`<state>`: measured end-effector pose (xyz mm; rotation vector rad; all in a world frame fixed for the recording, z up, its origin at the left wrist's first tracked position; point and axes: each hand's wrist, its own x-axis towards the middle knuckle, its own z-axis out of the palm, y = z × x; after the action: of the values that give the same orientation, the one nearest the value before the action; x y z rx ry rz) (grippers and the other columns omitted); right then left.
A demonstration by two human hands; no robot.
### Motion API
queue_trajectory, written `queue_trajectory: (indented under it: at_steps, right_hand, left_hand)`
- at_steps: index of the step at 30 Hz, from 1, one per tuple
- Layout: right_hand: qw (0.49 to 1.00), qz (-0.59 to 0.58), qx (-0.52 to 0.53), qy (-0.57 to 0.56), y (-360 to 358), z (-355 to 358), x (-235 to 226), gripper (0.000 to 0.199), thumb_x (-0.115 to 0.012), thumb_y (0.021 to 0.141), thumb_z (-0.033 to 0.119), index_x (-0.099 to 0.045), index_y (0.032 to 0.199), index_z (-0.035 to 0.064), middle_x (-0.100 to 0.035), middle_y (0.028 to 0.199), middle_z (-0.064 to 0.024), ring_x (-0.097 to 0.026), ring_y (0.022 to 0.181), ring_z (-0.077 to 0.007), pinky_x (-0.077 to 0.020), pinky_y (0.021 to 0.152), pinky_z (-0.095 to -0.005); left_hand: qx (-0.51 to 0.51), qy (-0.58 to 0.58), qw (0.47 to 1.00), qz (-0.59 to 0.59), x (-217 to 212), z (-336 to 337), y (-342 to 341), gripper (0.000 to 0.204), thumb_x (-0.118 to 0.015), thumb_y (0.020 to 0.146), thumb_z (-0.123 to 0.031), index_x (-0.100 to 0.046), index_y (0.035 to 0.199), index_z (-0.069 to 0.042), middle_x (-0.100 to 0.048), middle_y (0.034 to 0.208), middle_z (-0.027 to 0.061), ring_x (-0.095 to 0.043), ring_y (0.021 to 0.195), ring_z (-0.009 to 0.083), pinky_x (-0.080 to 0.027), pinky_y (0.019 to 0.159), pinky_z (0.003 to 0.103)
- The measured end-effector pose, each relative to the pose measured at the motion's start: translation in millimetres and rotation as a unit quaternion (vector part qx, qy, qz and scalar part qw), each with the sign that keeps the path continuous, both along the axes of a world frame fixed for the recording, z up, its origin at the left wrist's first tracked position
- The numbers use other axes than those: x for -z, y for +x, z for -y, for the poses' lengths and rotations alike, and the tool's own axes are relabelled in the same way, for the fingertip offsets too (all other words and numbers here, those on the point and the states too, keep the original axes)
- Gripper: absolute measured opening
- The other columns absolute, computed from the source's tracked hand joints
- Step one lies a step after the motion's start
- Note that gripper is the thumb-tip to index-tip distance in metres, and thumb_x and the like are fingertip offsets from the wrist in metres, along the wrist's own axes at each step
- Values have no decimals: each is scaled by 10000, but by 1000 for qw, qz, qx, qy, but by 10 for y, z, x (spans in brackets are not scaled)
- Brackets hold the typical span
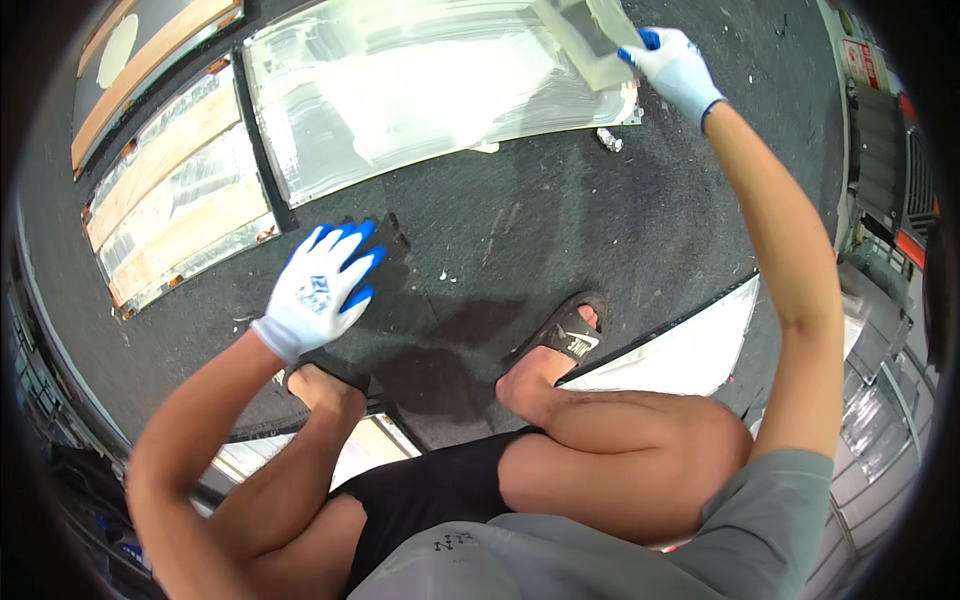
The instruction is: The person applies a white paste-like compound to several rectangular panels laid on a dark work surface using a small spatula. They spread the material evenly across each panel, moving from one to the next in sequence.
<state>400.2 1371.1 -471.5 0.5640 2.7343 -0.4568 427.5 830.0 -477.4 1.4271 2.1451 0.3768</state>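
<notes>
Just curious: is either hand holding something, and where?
The right hand grips a flat pale spreader at its near edge; the left hand holds nothing.

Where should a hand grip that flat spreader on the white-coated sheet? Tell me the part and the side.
Grip the spreader by its near right corner, coming from the right, as the right hand does now. It is a flat pale blade lying on the wet coated sheet; that edge keeps fingers off the coating. The left hand is spread above the dark floor.

I wear white knit gloves with blue-coated fingertips on my left hand (318,290) and my right hand (675,65), a grey short-sleeved T-shirt (700,540) at six o'clock, black shorts (430,495), and dark slide sandals (567,335).
</notes>
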Motion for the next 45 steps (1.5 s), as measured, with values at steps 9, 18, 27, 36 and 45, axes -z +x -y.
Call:
queue_trajectory:
  at_steps: [9,18,27,36,45]
  right_hand:
    - [974,-93,-62,-196,-386,1059,172,543,-739,931,518,-767,1157,25,-781,994,-191,-756,914,-329,-594,854,-425]
    - [992,23,100,-75,-42,139,253,484,-784,911,446,-793,1130,16,-802,977,-149,-748,810,-245,-590,755,-400]
    - [975,-14,85,-205,65,554,13,483,-784,923,464,-788,1170,49,-805,989,-123,-756,875,-230,-595,819,-391]
    - [989,95,64,-98,65,896,388,579,-752,895,511,-769,1170,2,-789,1080,-196,-769,977,-315,-594,879,-424]
    - [983,-49,99,-149,192,-241,-79,415,-814,910,396,-809,1035,0,-804,882,-80,-739,793,-174,-559,733,-358]
  left_hand:
    - [-101,2,992,-79,871,-131,353,634,-693,814,-279,-621,1434,-167,-496,1597,170,-482,1444,393,-307,1228,603]
    - [-107,5,992,-61,880,-118,334,588,-684,829,-312,-657,1405,-197,-522,1584,138,-498,1431,366,-316,1217,599]
    - [-108,28,991,-68,879,-134,324,597,-713,777,-277,-682,1365,-180,-539,1560,165,-526,1397,382,-353,1181,601]
    - [-112,10,990,-81,859,-142,328,585,-711,818,-301,-672,1395,-211,-536,1571,129,-514,1416,353,-354,1187,588]
    - [-114,17,992,-59,830,-121,379,576,-711,782,-297,-693,1346,-183,-544,1554,159,-523,1391,389,-348,1189,611]
